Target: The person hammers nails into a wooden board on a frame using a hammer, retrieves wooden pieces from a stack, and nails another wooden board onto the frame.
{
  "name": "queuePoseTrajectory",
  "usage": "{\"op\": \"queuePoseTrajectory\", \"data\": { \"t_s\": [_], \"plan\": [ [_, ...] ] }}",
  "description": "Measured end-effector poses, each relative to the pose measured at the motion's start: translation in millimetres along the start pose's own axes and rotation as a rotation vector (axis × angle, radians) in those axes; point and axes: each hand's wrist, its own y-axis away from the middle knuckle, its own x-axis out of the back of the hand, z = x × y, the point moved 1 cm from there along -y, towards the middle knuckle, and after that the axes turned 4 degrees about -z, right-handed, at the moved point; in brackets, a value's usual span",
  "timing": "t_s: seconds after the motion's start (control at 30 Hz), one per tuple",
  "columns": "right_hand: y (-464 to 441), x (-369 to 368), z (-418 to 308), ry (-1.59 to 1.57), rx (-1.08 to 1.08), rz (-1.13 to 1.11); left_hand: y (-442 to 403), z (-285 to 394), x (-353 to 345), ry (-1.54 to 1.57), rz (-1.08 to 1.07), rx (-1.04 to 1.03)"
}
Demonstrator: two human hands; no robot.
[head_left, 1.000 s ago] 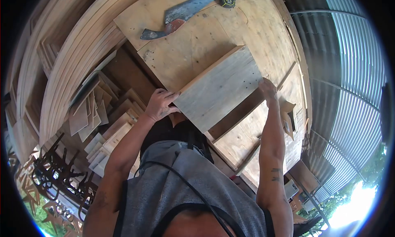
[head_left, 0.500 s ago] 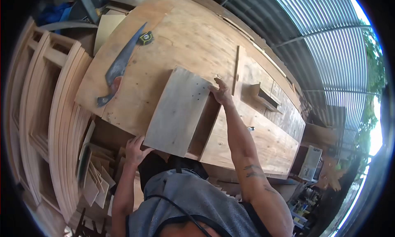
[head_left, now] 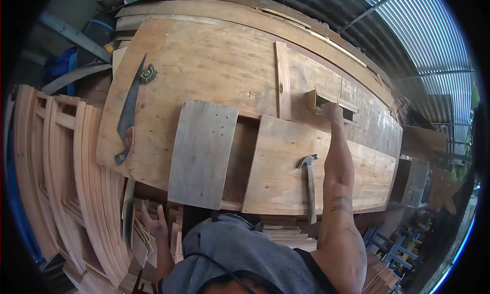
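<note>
Corrugated roofing (head_left: 441, 39) slopes beyond a bench (head_left: 219, 64) bearing a grey board (head_left: 199, 156). Dark dots (head_left: 221, 125) at the board's far right corner suggest nailing done there; its near end, showing none, looks unfinished. Right of the board lies an untouched hammer (head_left: 310, 192); farther right, the right hand (head_left: 332, 112) is at a wooden box (head_left: 311, 98), its grip hidden. Off the board's near left corner, the left hand (head_left: 157, 225) spreads empty.
</note>
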Motion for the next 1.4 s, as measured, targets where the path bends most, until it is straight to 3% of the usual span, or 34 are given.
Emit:
{"op": "queuePoseTrajectory", "data": {
  "t_s": [0.13,0.23,0.3,0.47,0.6,0.73,0.87,0.93,1.03,1.13,1.2,1.27,1.4],
  "plan": [
    [6,32,-60,0.167,-0.25,-0.157,6,31,0,0.097,0.059,0.109],
    [-5,5,-53,0.165,-0.314,-0.13,7,40,-6,0.143,0.085,0.166],
    [-9,-5,-49,0.124,-0.348,-0.072,4,50,-10,0.052,0.096,0.089],
    [-6,-5,-47,0.106,-0.303,-0.004,-9,52,-20,-0.017,0.059,-0.001],
    [4,-16,-39,0.114,-0.182,0.093,-23,79,-27,0.053,0.002,0.056],
    [4,-22,-31,0.056,-0.134,0.177,-33,86,-35,0.151,0.009,-0.024],
    [3,-27,0,-0.174,-0.105,0.329,-37,110,-40,0.144,-0.013,-0.12],
    [27,5,-17,-0.399,-0.187,0.398,-37,133,-47,0.326,-0.1,-0.045],
    [101,48,-92,-0.789,-0.147,0.392,-35,169,-74,0.626,-0.274,0.036],
    [201,57,-197,-1.101,-0.046,0.128,-26,205,-114,0.989,-0.479,0.154],
    [269,49,-253,-1.025,0.178,-0.085,-18,242,-131,1.195,-0.627,0.316],
    [317,40,-296,-0.866,0.393,-0.119,-14,252,-147,1.341,-0.705,0.465],
    [371,26,-323,-0.65,0.416,-0.217,-2,252,-149,1.398,-0.817,0.555]
  ]
}}
